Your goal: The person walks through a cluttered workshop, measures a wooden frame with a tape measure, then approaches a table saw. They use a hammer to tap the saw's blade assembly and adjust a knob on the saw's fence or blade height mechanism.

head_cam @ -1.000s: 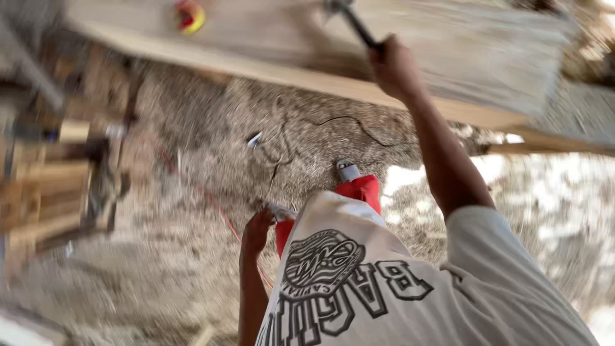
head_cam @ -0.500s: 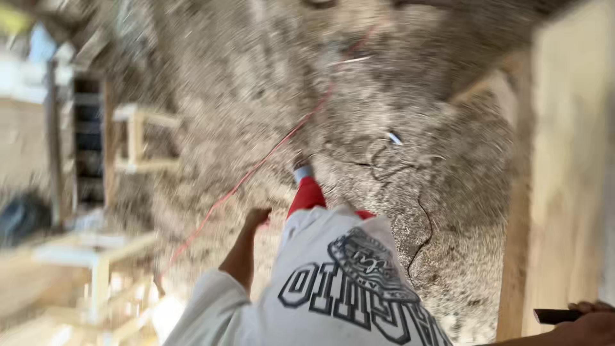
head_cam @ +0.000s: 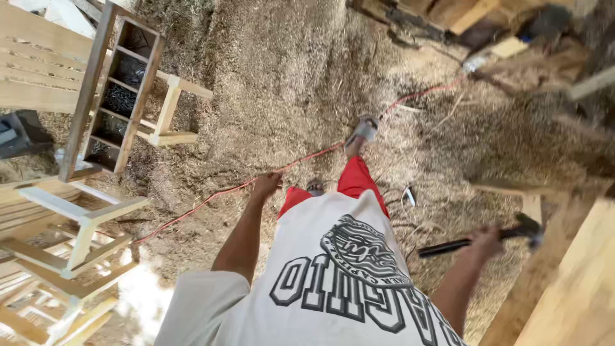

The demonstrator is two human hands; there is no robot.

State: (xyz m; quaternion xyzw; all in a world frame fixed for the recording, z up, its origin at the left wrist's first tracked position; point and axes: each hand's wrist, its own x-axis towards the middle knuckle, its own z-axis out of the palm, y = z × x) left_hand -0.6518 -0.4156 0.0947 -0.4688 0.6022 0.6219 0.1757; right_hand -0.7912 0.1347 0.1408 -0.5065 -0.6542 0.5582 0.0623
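Whole floor is sawdust and wood shavings (head_cam: 269,83), proper thick layer. A red cable (head_cam: 218,195) snakes across it from lower left up toward the top right. On the left there's an unfinished wooden frame with slats (head_cam: 109,96) tipped at an angle, plus pale wooden chair-like frames (head_cam: 77,237) below it. Scrap timber pile (head_cam: 487,25) top right, and a light wooden board (head_cam: 576,288) at bottom right.
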